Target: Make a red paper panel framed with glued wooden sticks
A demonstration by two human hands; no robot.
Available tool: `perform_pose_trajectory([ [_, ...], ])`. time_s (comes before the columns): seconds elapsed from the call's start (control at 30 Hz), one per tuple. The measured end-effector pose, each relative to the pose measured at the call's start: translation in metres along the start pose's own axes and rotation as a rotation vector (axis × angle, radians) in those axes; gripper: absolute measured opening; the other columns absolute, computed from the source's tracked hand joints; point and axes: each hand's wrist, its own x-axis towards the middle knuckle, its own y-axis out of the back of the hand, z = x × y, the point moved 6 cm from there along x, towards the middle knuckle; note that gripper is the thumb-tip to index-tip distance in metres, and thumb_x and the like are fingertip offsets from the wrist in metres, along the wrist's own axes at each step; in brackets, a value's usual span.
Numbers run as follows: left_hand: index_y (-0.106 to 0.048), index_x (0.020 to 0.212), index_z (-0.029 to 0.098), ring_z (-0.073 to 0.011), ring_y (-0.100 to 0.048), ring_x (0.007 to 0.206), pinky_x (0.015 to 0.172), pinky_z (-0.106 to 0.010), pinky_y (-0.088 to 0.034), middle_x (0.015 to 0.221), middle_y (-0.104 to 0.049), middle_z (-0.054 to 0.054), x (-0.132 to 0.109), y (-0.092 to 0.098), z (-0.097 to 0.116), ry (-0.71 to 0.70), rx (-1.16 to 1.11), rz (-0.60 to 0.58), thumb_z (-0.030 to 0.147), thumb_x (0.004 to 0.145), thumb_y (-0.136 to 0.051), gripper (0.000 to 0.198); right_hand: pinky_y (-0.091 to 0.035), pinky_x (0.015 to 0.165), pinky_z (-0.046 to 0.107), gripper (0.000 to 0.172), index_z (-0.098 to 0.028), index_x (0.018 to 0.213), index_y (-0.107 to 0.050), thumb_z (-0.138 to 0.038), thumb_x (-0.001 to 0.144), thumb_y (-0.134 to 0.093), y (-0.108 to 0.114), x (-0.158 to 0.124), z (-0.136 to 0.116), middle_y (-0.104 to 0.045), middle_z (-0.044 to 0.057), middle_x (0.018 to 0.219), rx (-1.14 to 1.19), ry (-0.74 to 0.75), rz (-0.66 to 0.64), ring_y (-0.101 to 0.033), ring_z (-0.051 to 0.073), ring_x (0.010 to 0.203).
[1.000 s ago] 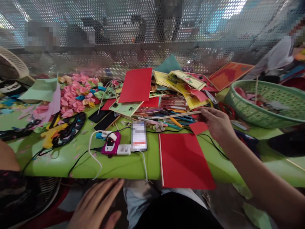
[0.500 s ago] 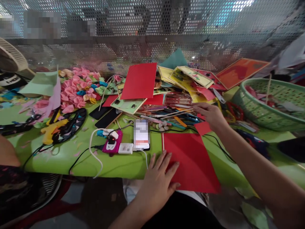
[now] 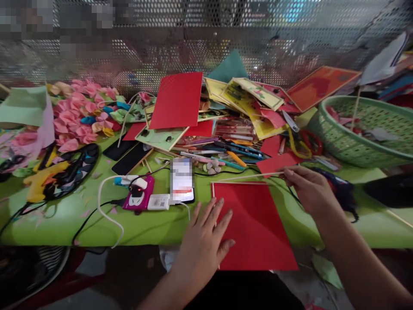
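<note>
Left hand (image 3: 204,237) spread flat on left side of red card (image 3: 254,228), grasping nothing. Card on counter (image 3: 151,230), near edge overhanging. Right hand (image 3: 306,187) pinching thin stick (image 3: 251,176) by right end, near card's far edge. Advice: press card steadily over supported part, align stick parallel before lowering.

2 hands (image 3: 204,237) (image 3: 306,185), 1 grn bskt (image 3: 358,148), 1 pwr strip (image 3: 142,197)

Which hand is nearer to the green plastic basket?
Right. The right hand, pinching a thin pale stick, is left of the green plastic basket, apart from it. The left hand is farther left, spread over the left edge of the red sheet.
</note>
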Motion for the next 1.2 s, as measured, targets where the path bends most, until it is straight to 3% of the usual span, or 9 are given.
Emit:
perform_pose_trajectory([
  [0.17, -0.046, 0.155, 0.02, -0.0289, -0.042, 0.151, 0.125, -0.059, -0.033, 0.164, -0.043, -0.01, 0.024, 0.002, -0.009, 0.042, -0.018, -0.032, 0.049, 0.107, -0.042, 0.056, -0.044, 0.06, 0.03, 0.029, -0.024, 0.085, -0.082, -0.05, 0.072, -0.084, 0.002, -0.023, 0.015, -0.075, 0.004, 0.077, -0.229, 0.025, -0.108, -0.061, 0.019, 0.068],
  [0.3, -0.049, 0.152, 0.019, -0.028, -0.043, 0.15, 0.125, -0.059, -0.032, 0.163, -0.045, -0.009, 0.033, -0.001, -0.009, 0.054, -0.006, -0.052, 0.048, 0.107, -0.043, 0.054, -0.051, 0.074, 0.039, 0.021, -0.029, 0.09, -0.079, -0.047, 0.088, -0.069, -0.006, -0.031, 0.003, -0.078, 0.006, 0.09, -0.677, 0.296, -0.293, -0.069, 0.026, 0.079],
  [0.37, -0.05, 0.151, 0.018, -0.0279, -0.043, 0.15, 0.125, -0.059, -0.032, 0.163, -0.045, -0.009, 0.034, -0.003, -0.008, 0.053, -0.004, -0.059, 0.048, 0.106, -0.045, 0.054, -0.052, 0.077, 0.04, 0.02, -0.03, 0.089, -0.077, -0.047, 0.09, -0.066, -0.008, -0.032, -0.004, -0.078, 0.006, 0.09, -0.745, 0.395, -0.322, -0.071, 0.027, 0.081],
  [0.47, -0.051, 0.15, 0.018, -0.0282, -0.043, 0.15, 0.125, -0.06, -0.032, 0.163, -0.046, -0.009, 0.035, -0.007, -0.007, 0.066, -0.012, -0.073, 0.047, 0.106, -0.047, 0.053, -0.053, 0.075, 0.038, 0.022, -0.029, 0.086, -0.075, -0.049, 0.091, -0.065, -0.008, -0.029, -0.011, -0.075, 0.006, 0.088, -0.717, 0.452, -0.315, -0.071, 0.027, 0.081],
  [0.6, -0.051, 0.15, 0.02, -0.0279, -0.042, 0.15, 0.125, -0.06, -0.031, 0.162, -0.047, -0.007, 0.033, -0.01, -0.008, 0.09, -0.017, -0.075, 0.046, 0.105, -0.049, 0.052, -0.051, 0.067, 0.037, 0.024, -0.029, 0.087, -0.074, -0.052, 0.091, -0.066, -0.012, -0.025, -0.008, -0.074, 0.006, 0.087, -0.667, 0.407, -0.309, -0.069, 0.026, 0.075],
  [0.77, -0.049, 0.151, 0.021, -0.0266, -0.04, 0.151, 0.127, -0.059, -0.028, 0.163, -0.046, -0.007, 0.03, -0.011, -0.008, 0.095, -0.02, -0.052, 0.047, 0.106, -0.048, 0.053, -0.052, 0.075, 0.039, 0.02, -0.029, 0.091, -0.073, -0.044, 0.094, -0.061, -0.034, -0.031, 0.001, -0.076, 0.006, 0.091, -0.668, 0.427, -0.428, -0.072, 0.028, 0.083],
  [0.93, -0.049, 0.151, 0.021, -0.0265, -0.04, 0.151, 0.127, -0.058, -0.027, 0.163, -0.046, -0.007, 0.029, -0.011, -0.008, 0.088, -0.023, -0.045, 0.048, 0.106, -0.045, 0.052, -0.053, 0.077, 0.039, 0.018, -0.029, 0.095, -0.072, -0.041, 0.095, -0.06, -0.045, -0.025, 0.0, -0.076, 0.006, 0.094, -0.66, 0.439, -0.423, -0.072, 0.029, 0.085],
  [1.2, -0.048, 0.152, 0.019, -0.0267, -0.04, 0.151, 0.127, -0.06, -0.028, 0.163, -0.046, -0.007, 0.029, -0.007, -0.012, 0.099, -0.012, -0.035, 0.045, 0.106, -0.047, 0.052, -0.052, 0.074, 0.039, 0.02, -0.029, 0.091, -0.072, -0.046, 0.094, -0.061, -0.031, -0.023, 0.002, -0.075, 0.007, 0.093, -0.668, 0.437, -0.423, -0.072, 0.028, 0.083],
])
